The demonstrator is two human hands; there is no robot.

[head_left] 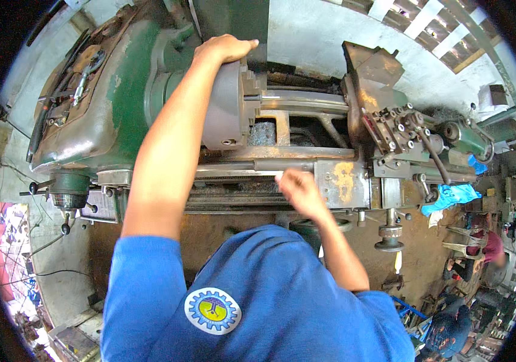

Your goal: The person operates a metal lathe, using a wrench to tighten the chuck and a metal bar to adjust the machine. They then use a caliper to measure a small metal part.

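My left hand [224,48] lies flat on top of the grey round chuck [227,114] of a big green lathe [125,90], fingers stretched over its rim. My right hand [299,190] is blurred, low at the front of the lathe bed [258,163], next to the rusty carriage [342,181]; its fingers look curled, and I cannot tell whether it holds anything. A metal bar [306,99] runs from the chuck jaws toward the tool post [390,127].
Handwheels and levers [389,235] stick out of the carriage front. A blue rag [451,196] hangs at the right of the bed. Tools lie on the headstock top [80,78]. Other people [487,247] sit at the far right on the workshop floor.
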